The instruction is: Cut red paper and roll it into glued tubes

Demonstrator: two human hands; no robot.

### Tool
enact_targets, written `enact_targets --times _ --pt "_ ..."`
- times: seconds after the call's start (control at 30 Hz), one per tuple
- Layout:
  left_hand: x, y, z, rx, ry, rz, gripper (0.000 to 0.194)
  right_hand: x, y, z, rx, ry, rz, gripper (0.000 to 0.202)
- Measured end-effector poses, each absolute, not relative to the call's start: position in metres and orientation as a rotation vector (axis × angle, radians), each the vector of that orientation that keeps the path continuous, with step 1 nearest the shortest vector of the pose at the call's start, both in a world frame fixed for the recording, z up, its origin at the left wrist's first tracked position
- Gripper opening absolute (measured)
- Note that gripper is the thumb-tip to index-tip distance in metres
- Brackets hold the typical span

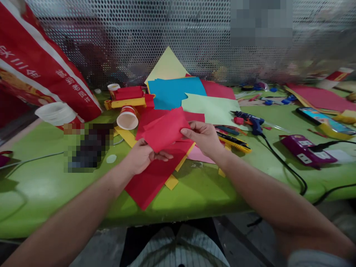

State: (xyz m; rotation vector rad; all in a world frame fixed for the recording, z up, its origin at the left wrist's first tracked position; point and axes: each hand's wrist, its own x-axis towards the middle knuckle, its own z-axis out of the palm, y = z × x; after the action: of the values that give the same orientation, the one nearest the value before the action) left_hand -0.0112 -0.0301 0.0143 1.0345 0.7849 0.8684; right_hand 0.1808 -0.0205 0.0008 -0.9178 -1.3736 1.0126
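Note:
A piece of red paper (pixel 167 129) is held up between my two hands, above larger red sheets (pixel 150 183) on the green table. My left hand (pixel 143 155) grips its lower left edge, with some fingers stretched out beneath it. At the right edge, my right hand (pixel 201 136) pinches the paper between thumb and fingers. Yellow paper strips (pixel 171 182) stick out from under the red sheets. Behind lie a blue sheet (pixel 175 92) and a pale green sheet (pixel 213 110), and a pale yellow sheet (pixel 167 67) leans against the mesh.
A paper cup (pixel 127 118) lies on its side left of the papers. On the right are a blue glue gun (pixel 254 122), a yellow cutter (pixel 235 142), a purple power socket (pixel 307 151) and a phone (pixel 325 120). A red bag (pixel 52 63) stands at the left.

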Motion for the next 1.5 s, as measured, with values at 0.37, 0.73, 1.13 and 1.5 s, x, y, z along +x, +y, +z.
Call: enact_targets --times 0.37,0.73,1.13,1.5 --pt "-0.0077 -0.0344 0.0122 1.146 0.876 1.099 0.022 0.1729 -0.0245 0.001 -0.932 -1.219 1.08 0.035" --pt "-0.0067 -0.0369 0.0145 1.324 1.031 1.09 0.022 0.175 -0.0234 -0.0014 -0.933 -1.254 1.155 0.033" --pt "-0.0088 -0.0313 0.011 1.402 1.066 0.994 0.023 0.1755 -0.0207 -0.003 -1.047 -1.29 1.02 0.043" --pt "-0.0086 -0.0313 0.0158 1.232 1.032 0.866 0.02 0.1744 -0.0248 0.0031 -1.053 -1.36 0.846 0.042"
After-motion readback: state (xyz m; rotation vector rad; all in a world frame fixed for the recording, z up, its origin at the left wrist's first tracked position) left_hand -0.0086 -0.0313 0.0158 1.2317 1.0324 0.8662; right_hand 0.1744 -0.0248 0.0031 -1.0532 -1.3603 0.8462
